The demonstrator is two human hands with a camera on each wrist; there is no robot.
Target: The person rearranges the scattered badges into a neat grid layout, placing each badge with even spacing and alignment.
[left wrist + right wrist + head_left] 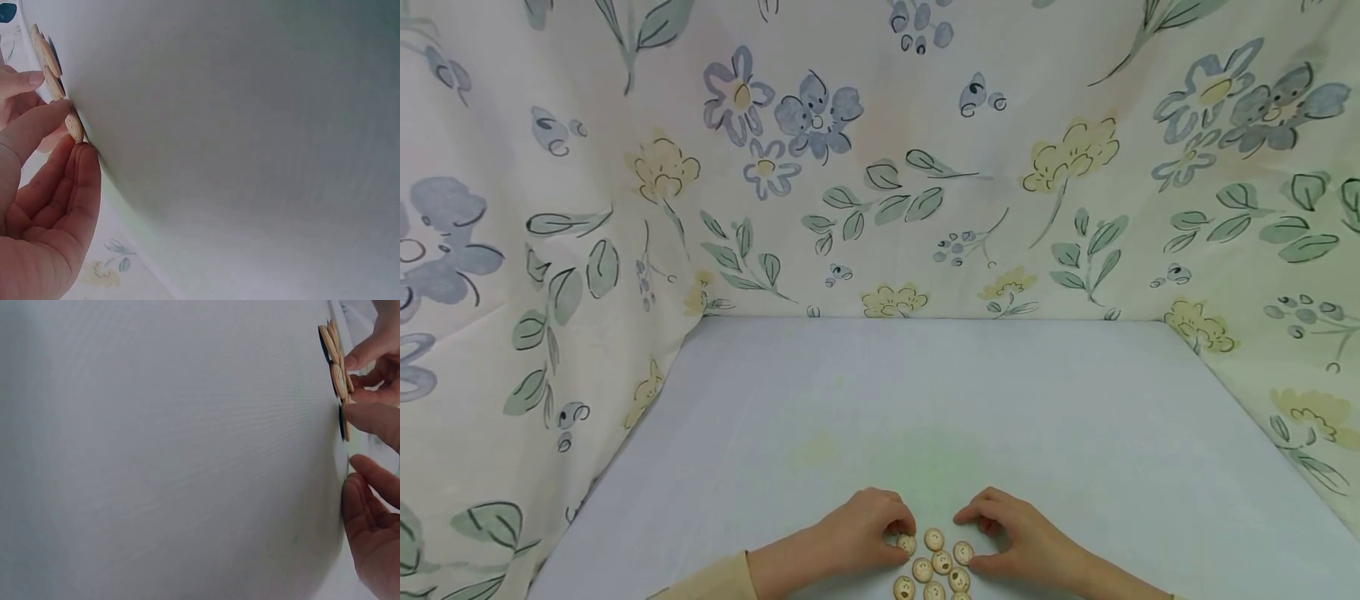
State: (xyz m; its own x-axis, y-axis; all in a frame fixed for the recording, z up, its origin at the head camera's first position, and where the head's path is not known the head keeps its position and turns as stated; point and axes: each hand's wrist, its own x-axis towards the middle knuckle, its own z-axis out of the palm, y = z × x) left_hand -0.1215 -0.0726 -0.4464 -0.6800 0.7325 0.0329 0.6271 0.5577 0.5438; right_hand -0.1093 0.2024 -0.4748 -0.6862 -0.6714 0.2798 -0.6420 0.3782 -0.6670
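- Round biscuits [934,567]: small, tan, with printed faces; a cluster lying flat at the middle of the tabletop's [925,400] near edge, touching or just beside one another. The lowest ones are cut off by the frame.
- Left hand [865,529]: rests on the tabletop at the left of the cluster, fingers curled; fingertips [84,156] pinch the leftmost upper biscuit [906,544] at its rim.
- Right hand [1018,537]: rests on the tabletop at the right of the cluster, fingers curled; thumb and fingertip [369,419] touch the rightmost upper biscuit [962,552]; whether it is truly grasped, cannot tell.
- Flowered cloth [880,167]: hangs along the tabletop's far, left and right edges.
- Sleeve [715,583]: pale yellow, on the left forearm.
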